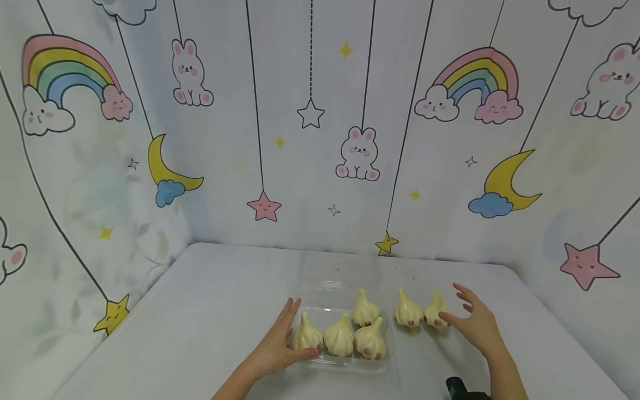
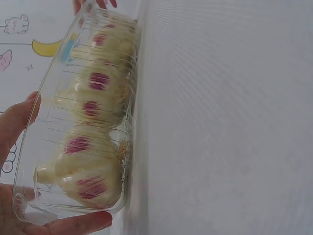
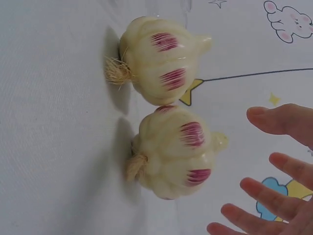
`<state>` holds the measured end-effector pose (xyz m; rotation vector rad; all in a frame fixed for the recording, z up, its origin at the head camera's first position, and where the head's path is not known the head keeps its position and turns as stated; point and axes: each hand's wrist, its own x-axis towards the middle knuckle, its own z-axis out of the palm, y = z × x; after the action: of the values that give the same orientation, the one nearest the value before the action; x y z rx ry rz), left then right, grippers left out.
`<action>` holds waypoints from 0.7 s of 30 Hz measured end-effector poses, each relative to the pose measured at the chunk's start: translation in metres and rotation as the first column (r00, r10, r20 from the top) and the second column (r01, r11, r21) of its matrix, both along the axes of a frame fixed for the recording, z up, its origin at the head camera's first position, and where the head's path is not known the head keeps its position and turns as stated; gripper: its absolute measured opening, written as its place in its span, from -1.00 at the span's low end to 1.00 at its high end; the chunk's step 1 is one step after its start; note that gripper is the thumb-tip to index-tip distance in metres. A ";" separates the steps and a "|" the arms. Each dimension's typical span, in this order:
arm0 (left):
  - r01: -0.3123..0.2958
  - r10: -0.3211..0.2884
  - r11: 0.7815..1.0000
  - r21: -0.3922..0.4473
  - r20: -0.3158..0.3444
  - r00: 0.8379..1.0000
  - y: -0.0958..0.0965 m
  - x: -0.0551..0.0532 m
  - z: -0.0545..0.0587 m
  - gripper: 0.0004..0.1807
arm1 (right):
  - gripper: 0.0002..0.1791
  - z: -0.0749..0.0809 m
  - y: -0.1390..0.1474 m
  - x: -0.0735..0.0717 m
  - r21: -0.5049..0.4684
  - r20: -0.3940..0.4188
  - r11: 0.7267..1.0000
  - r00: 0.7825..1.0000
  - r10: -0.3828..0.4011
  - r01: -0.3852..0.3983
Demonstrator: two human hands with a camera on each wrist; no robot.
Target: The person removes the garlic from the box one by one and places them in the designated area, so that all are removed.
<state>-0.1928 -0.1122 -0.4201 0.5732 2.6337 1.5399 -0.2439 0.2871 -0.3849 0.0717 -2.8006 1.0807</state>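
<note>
A clear plastic box lies on the table with its clear lid folded back. Three garlic bulbs line the box's front row, and one more bulb sits at the back right. My left hand holds the box's left front corner, thumb over the rim and fingers along the left side. Two garlic bulbs stand side by side right of the box, one nearer it and one farther right. Fingers spread, my right hand hovers by the farther bulb; the right wrist view shows a gap between them.
The white tabletop runs back to a white cloth backdrop printed with rabbits, moons, stars and rainbows. A black object, partly cut off, shows at the bottom edge near the right forearm.
</note>
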 end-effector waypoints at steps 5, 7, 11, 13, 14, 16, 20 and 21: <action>0.004 -0.004 1.000 0.010 0.010 1.000 0.000 0.001 0.000 0.15 | -0.09 0.007 -0.006 0.002 0.060 -0.042 0.998 0.999 -0.018 0.021; 0.003 -0.003 1.000 0.007 0.012 1.000 0.000 0.000 -0.001 0.15 | -0.10 0.011 -0.010 0.004 0.050 -0.060 0.998 0.998 -0.023 0.026; -0.009 0.009 1.000 -0.001 0.013 1.000 0.001 0.000 -0.002 0.14 | -0.13 0.022 -0.022 0.009 -0.041 -0.102 0.999 0.995 -0.013 0.009; -0.012 0.012 1.000 -0.002 0.013 1.000 0.000 -0.001 -0.002 0.14 | -0.15 0.025 -0.029 0.010 -0.090 -0.128 0.996 0.992 0.003 -0.015; -0.012 0.012 1.000 0.000 0.010 1.000 0.000 0.000 -0.002 0.14 | -0.16 0.026 -0.032 0.010 -0.105 -0.139 0.994 0.990 0.012 -0.026; -0.010 0.010 1.000 0.002 0.002 1.000 0.000 0.000 -0.002 0.14 | -0.17 0.027 -0.037 0.010 -0.119 -0.160 0.992 0.987 0.022 -0.042; -0.008 0.008 1.000 -0.005 -0.012 1.000 0.000 0.000 -0.002 0.14 | -0.20 0.026 -0.049 0.008 -0.136 -0.168 0.989 0.985 0.042 -0.065; -0.008 0.008 1.000 -0.010 -0.011 1.000 0.000 0.000 -0.002 0.14 | -0.21 0.026 -0.053 0.008 -0.140 -0.165 0.988 0.985 0.048 -0.072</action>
<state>-0.1931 -0.1124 -0.4226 0.5726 2.6534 1.5293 -0.2363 0.2345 -0.3592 0.2196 -2.5844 1.2309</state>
